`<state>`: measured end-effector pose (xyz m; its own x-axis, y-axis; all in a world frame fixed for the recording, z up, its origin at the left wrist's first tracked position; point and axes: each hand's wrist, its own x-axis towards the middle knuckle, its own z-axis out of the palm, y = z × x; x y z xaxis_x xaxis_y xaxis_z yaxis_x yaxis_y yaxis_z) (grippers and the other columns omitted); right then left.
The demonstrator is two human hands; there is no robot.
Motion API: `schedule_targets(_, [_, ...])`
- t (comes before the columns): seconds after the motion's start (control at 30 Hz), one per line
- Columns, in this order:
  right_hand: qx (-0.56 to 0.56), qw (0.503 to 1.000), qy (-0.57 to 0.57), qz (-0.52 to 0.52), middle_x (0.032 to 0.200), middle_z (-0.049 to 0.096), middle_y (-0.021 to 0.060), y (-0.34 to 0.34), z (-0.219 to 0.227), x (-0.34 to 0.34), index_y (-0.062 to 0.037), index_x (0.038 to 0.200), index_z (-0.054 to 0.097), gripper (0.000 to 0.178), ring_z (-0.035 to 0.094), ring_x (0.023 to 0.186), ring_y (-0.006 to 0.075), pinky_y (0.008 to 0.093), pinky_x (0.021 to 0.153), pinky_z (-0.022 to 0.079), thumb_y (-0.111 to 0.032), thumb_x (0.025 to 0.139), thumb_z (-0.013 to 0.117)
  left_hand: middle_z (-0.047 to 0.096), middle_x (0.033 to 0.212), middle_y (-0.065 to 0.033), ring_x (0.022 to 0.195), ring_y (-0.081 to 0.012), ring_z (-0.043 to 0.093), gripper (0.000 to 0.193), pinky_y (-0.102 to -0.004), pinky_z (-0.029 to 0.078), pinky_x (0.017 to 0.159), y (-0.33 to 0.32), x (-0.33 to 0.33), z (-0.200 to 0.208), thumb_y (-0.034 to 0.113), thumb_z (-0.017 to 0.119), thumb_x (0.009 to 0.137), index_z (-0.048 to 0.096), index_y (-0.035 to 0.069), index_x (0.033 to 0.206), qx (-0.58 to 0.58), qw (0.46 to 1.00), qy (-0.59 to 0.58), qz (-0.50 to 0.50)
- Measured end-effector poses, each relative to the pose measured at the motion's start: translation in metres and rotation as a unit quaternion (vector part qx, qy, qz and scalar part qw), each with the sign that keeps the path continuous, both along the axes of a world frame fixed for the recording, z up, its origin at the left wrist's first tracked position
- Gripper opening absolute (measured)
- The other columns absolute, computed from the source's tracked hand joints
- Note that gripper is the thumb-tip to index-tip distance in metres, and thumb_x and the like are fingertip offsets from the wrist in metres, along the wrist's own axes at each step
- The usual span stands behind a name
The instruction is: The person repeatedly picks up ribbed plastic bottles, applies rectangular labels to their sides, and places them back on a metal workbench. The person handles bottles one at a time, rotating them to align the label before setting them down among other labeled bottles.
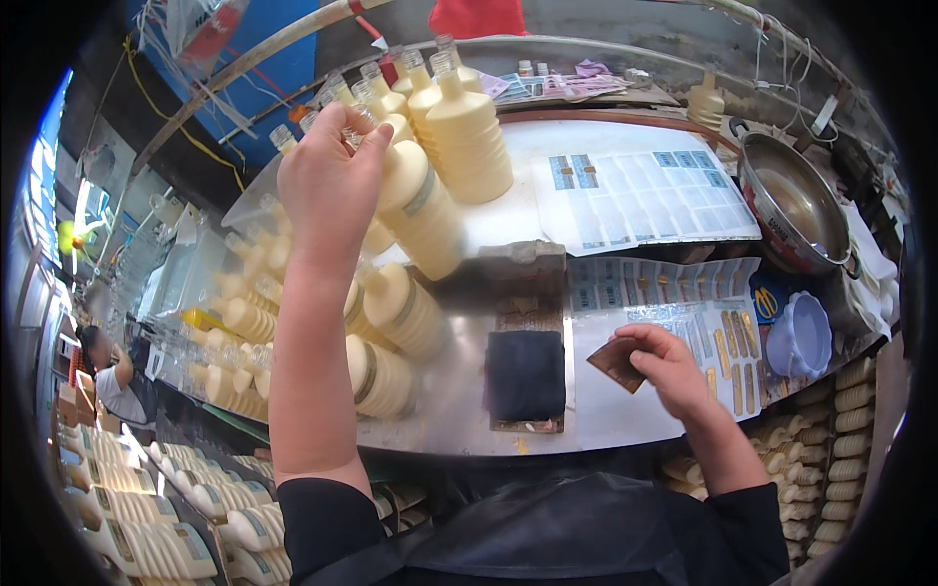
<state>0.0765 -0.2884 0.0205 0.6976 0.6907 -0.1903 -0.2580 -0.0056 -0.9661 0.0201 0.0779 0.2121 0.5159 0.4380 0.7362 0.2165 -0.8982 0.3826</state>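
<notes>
My left hand (337, 176) is raised at the left of the table and closed around the neck of a cream-coloured ribbed bottle (418, 210), which leans with its base toward me. A small label band shows near this bottle's shoulder. My right hand (669, 363) pinches a flat brown scraper-like piece (618, 364) between thumb and fingers, above the table's right part. Between the hands lies a black cloth-covered pad (526, 373) on a brown board. A sheet of blue and silver labels (645, 200) and gold label strips (738, 342) lie to the right.
Several cream bottles (469, 137) stand behind my left hand; more lie on their sides (391, 376) beside my forearm. At the right are a metal pan (796, 200), a lilac bowl (799, 335) and yellow-handled scissors (765, 303). Racks of bottles (147, 547) sit below; another person (117, 366) is far left.
</notes>
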Motion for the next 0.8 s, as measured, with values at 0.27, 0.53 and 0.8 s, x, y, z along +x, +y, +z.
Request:
schedule_targets(0.27, [-0.246,0.902,-0.355,0.011,0.099,0.073,0.0184,0.12,0.129,0.099,0.0006,0.098,0.075,0.036,0.071,0.09,0.0206,0.0341,0.081,0.054,-0.032,0.085,0.067,0.07,0.073,-0.0121,0.071,-0.0296,0.07,0.02,-0.0413,0.052,0.068,0.025,0.032,-0.011,0.027,0.078,0.083,0.069,0.009,0.085,0.002,0.999,0.041,-0.01])
schedule_targets(0.53, [-0.146,0.848,-0.502,-0.091,0.113,0.072,0.0212,0.299,0.162,0.184,0.0022,0.127,0.064,0.069,0.071,0.105,0.0323,0.0412,0.091,0.055,-0.045,0.078,0.078,0.072,0.077,-0.0138,0.073,-0.0321,0.07,0.019,-0.0416,0.052,0.07,0.021,0.052,-0.012,0.026,0.077,0.082,0.07,0.008,0.084,-0.011,0.998,0.05,-0.023])
schedule_targets(0.8, [-0.16,0.824,-0.537,-0.082,0.102,0.073,0.0202,0.316,0.154,0.215,0.003,0.11,0.065,0.054,0.072,0.096,0.032,0.0414,0.084,0.056,-0.041,0.081,0.077,0.073,0.078,-0.013,0.074,-0.0323,0.07,0.019,-0.0423,0.052,0.071,0.021,0.069,-0.013,0.026,0.078,0.081,0.071,0.009,0.084,-0.002,0.998,0.052,-0.019])
